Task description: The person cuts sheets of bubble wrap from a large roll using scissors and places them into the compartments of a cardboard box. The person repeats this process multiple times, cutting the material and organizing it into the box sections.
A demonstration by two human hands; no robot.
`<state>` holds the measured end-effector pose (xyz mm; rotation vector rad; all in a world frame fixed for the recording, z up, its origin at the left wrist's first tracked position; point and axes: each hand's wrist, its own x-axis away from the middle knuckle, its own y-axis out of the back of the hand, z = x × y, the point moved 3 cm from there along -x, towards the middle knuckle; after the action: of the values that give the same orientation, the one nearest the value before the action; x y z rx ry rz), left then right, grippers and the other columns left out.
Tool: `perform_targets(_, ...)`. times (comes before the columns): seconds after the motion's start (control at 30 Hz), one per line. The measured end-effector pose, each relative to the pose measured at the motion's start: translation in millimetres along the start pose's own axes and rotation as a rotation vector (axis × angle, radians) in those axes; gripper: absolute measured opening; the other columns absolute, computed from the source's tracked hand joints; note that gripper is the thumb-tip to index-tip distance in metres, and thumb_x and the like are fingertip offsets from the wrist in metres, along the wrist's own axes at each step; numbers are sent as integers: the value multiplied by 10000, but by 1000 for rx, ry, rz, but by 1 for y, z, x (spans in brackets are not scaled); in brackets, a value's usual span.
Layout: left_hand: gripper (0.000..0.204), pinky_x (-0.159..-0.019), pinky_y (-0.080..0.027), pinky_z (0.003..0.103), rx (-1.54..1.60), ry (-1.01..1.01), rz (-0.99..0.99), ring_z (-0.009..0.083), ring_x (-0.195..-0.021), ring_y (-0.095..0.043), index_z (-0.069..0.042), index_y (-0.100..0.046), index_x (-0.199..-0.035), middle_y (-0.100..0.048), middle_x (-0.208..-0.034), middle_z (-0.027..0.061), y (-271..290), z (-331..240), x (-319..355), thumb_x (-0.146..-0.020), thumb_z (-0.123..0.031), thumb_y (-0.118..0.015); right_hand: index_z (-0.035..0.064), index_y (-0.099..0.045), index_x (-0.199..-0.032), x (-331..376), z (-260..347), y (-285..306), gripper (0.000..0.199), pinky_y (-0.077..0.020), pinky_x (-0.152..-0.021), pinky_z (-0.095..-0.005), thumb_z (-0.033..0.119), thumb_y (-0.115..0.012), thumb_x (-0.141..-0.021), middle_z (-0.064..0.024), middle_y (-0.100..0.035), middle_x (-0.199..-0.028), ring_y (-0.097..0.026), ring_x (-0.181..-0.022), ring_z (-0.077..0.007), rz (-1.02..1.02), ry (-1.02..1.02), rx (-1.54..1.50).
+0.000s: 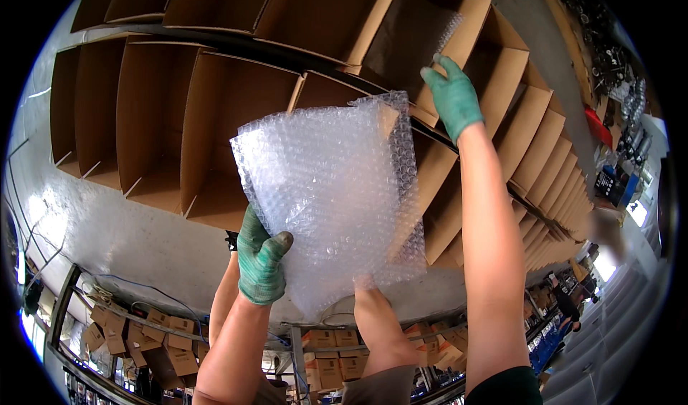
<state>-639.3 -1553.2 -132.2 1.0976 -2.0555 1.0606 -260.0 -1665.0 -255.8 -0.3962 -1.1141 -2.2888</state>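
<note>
My left hand (261,258), in a green glove with a darkened thumb tip, grips a stack of clear bubble wrap sheets (322,183) by its lower left edge. The sheets stand up in front of me and hide part of the boxes behind. My right hand (455,98), also green-gloved, reaches over an open cardboard box (473,29) in the far row. Its fingers are stretched out and somewhat apart beside the box wall, with nothing visible in them. Inside that box lies a bubble wrap piece (412,36), its edge rising along the right wall.
Open cardboard boxes (161,111) stand in two long rows, curving away to the right, with a dark gap between them. Grey floor (165,254) borders them. Behind a metal rail (64,297) at the bottom are stacked brown cartons (330,365). Cluttered dark goods (623,68) line the right side.
</note>
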Motion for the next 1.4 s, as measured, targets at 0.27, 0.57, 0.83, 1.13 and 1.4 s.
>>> perform_targets(0.27, 702, -1077, -423, 400, -139, 17, 69, 224, -1230, -548, -20, -451, -1462, -590, -1341, 112, -13, -4, -5, -851, -187, -751, 77, -520, -1434, -205, -89, -71, 456, -418, -1120, -438, 217, -481, -1002, -190, -511, -1481, -509, -1347, -335, 236, 102, 970)
perform_targets(0.57, 690, -1098, -393, 392, -169, -1, 21, 215, -1242, -515, 15, -446, -1450, -565, -1352, 111, -13, 0, -6, -854, -179, -736, 37, -553, -1387, -77, 5, -28, 446, -533, -980, -408, 219, -578, -981, -212, -615, -1370, -653, -1171, -352, -209, 208, 254)
perform_targets(0.83, 739, -1112, -387, 371, -4, 67, 104, 208, -1283, -501, -5, -424, -1471, -554, -1370, 105, -27, 8, -5, -863, -176, -807, 21, -463, -1303, 268, 116, -1, 655, -483, -972, -413, 242, -825, -804, -185, -530, -1296, -528, -1190, -279, 328, 326, 9)
perform_targets(1.13, 850, -1066, -441, 351, 16, 206, 246, 194, -1247, -521, -45, -436, -1475, -540, -1328, 71, -22, 37, 3, -782, -202, -902, 5, -423, -1369, 306, 59, -21, 603, -393, -1089, -407, 185, -753, -898, -163, -436, -1456, -452, -1298, -224, 496, -205, -586)
perform_targets(1.4, 800, -1057, -451, 334, -59, 205, 216, 181, -1247, -514, -35, -432, -1458, -529, -1335, 73, -13, 38, 9, -806, -153, -880, -9, -353, -1516, 309, 53, -16, 600, -415, -1052, -332, 149, -615, -1000, -112, -556, -1323, -523, -1188, -164, 508, -250, -474)
